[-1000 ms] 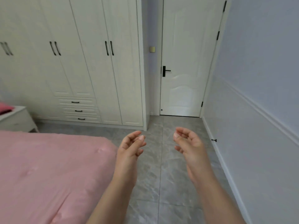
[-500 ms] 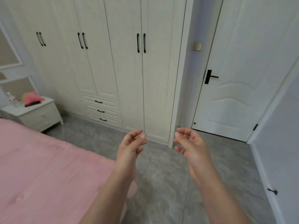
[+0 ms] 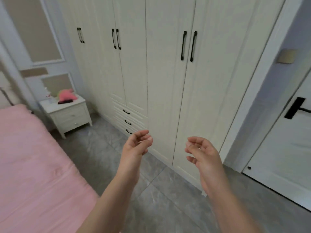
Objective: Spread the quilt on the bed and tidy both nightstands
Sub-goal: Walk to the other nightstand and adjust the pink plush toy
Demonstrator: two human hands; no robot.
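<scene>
**Quilt down, nightstand next**

My left hand (image 3: 136, 145) and right hand (image 3: 202, 152) hang in front of me, fingers loosely curled, holding nothing. The pink quilt (image 3: 33, 165) lies flat across the bed to my left; that part looks done. The white nightstand (image 3: 67, 113) by the wardrobe (image 3: 159, 81), well ahead, carries a pink plush toy (image 3: 66, 96) and small items I judge untidied.

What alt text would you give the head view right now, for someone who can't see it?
Two bare hands, left hand and right hand, hover empty with loosely curled fingers above a grey tiled floor. A pink quilt covers the bed at left; beyond it a white nightstand holds a pink item, beside a cream wardrobe.
</scene>
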